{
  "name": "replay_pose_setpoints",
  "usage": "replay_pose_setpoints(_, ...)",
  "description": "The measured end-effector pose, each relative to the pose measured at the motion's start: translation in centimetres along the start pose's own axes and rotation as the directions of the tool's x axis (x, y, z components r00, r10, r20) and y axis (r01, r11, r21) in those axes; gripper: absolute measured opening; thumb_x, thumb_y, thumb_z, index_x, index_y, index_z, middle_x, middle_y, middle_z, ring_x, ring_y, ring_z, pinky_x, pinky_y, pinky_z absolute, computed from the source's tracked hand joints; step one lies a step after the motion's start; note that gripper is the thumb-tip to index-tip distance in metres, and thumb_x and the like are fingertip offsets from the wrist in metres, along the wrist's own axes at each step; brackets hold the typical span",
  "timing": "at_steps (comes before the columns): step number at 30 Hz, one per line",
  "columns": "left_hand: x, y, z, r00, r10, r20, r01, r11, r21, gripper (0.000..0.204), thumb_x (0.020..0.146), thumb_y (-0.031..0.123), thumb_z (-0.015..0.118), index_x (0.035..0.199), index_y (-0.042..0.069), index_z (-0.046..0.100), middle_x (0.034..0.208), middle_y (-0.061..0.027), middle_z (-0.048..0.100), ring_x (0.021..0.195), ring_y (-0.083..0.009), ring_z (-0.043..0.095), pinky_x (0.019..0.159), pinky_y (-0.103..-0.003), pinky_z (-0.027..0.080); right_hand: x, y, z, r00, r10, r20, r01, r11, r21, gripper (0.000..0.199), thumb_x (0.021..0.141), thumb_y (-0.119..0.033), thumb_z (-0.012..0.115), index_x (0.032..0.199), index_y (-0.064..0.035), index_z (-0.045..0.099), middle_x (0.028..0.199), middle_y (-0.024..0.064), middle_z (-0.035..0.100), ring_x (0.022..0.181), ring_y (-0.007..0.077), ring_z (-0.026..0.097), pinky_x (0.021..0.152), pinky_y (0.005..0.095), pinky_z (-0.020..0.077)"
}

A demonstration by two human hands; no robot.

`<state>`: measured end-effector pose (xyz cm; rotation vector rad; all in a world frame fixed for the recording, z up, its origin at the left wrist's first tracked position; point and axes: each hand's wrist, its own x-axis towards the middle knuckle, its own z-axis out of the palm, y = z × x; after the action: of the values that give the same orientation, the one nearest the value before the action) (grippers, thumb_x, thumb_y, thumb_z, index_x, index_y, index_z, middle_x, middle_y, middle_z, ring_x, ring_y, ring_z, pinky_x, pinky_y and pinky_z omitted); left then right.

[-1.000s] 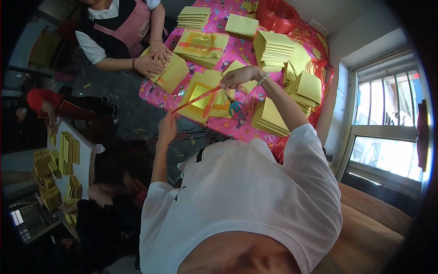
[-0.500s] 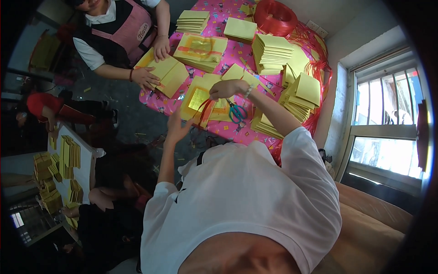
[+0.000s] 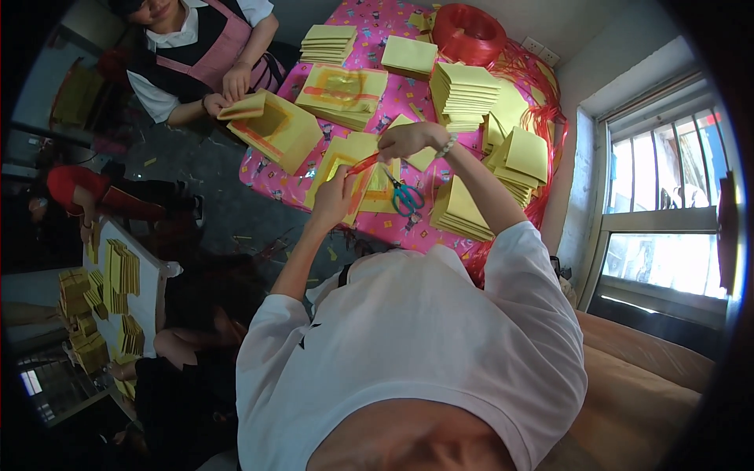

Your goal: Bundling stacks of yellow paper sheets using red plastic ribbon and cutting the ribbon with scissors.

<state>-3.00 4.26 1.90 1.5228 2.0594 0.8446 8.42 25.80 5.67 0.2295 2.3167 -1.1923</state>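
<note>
A short red plastic strip (image 3: 365,163) is stretched between my hands at the table's near side. My right hand (image 3: 408,141), with a light bracelet at the wrist, pinches its far right end. The near left end is held by my left hand (image 3: 333,198); its fingertips are partly hidden. Beneath both hands lie yellow paper sheets (image 3: 379,202) with orange and gold patches. Teal-handled scissors (image 3: 407,198) lie just right of these sheets, below my right hand and apart from it.
Stacks of folded yellow paper (image 3: 463,94) stand on the pink patterned tablecloth (image 3: 267,171). A red strip coil (image 3: 470,35) sits at the back, loose strands trailing down the right side. Across the left corner, a co-worker's hands (image 3: 228,93) fold yellow paper (image 3: 287,133). A barred window (image 3: 667,173) is at right.
My left hand has moved up and right to the red strip, closing on it. My right hand has shifted slightly right and up. The co-worker has lifted and folded back a paper edge.
</note>
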Motion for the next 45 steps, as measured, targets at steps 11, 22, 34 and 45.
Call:
replay_pose_setpoints(11, 1.6, -0.7, 0.5, 0.984, 0.113, 0.137, -0.094, 0.986, -0.137, 0.028, 0.090, 0.027, 0.048, 0.098, 0.001, 0.051, 0.079, -0.0164, 0.059, 0.075, -0.0321, 0.059, 0.065, -0.036, 0.043, 0.5, -2.2, 0.7, 0.998, -0.056, -0.003, 0.054, 0.981, -0.186, 0.035, 0.090, -0.032, 0.044, 0.085, -0.0007, 0.059, 0.082, 0.0082, 0.061, 0.072, 0.0197, 0.054, 0.070, 0.0327, 0.0425)
replay_pose_setpoints(22, 2.7, 0.0, 0.7, 0.996, -0.002, -0.092, -0.030, 0.937, -0.348, 0.027, 0.095, 0.024, 0.037, 0.088, 0.004, 0.054, 0.056, -0.0006, 0.043, 0.051, -0.0093, 0.044, 0.049, -0.025, 0.033, -2.7, 0.4, -0.9, 0.952, 0.000, -0.305, 0.070, 0.973, 0.218, 0.038, 0.092, -0.035, 0.041, 0.097, -0.0008, 0.058, 0.088, 0.0043, 0.060, 0.070, 0.0119, 0.056, 0.068, 0.0282, 0.0472)
replay_pose_setpoints(34, 4.9, 2.4, 3.7, 0.974, -0.215, -0.073, 0.129, 0.790, -0.600, 0.030, 0.095, 0.025, 0.036, 0.106, 0.004, 0.054, 0.065, -0.0021, 0.055, 0.061, -0.0093, 0.049, 0.058, -0.027, 0.039, 1.6, -0.7, 4.1, 0.623, 0.335, -0.707, 0.492, 0.534, 0.687, 0.021, 0.093, -0.023, 0.046, 0.095, -0.0055, 0.057, 0.087, -0.0004, 0.060, 0.081, 0.0082, 0.055, 0.072, 0.0232, 0.0446)
replay_pose_setpoints(45, 5.7, 3.9, 6.3, 0.937, -0.027, -0.348, -0.005, 0.996, -0.091, 0.028, 0.093, 0.025, 0.038, 0.107, 0.005, 0.051, 0.084, -0.0157, 0.052, 0.075, -0.0356, 0.055, 0.064, -0.043, 0.044, 3.2, -3.4, 5.4, 0.427, 0.480, -0.766, 0.792, 0.211, 0.573, 0.019, 0.093, -0.019, 0.047, 0.094, -0.0045, 0.059, 0.079, -0.0029, 0.056, 0.069, 0.0047, 0.046, 0.061, 0.0209, 0.0400)
